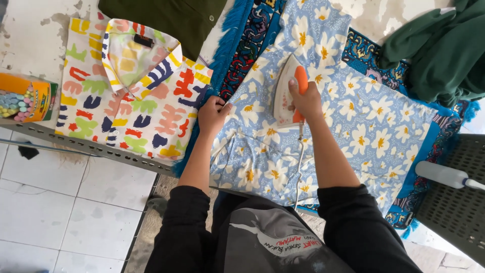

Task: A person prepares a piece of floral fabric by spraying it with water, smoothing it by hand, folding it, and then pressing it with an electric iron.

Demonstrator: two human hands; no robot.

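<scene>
Right hand: our right hand (304, 101) is wrapped tight around the iron (288, 91) handle, on the blue floral shirt (353, 126).
Left hand: our left hand (213, 114), fingers curled, pins that shirt's left edge.

Black pushed-up sleeves, grey printed shirt front

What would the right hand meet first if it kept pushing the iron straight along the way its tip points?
Probably only more of the blue floral garment; right hand aims the iron up the picture, toward the patterned rug's edge.
</scene>
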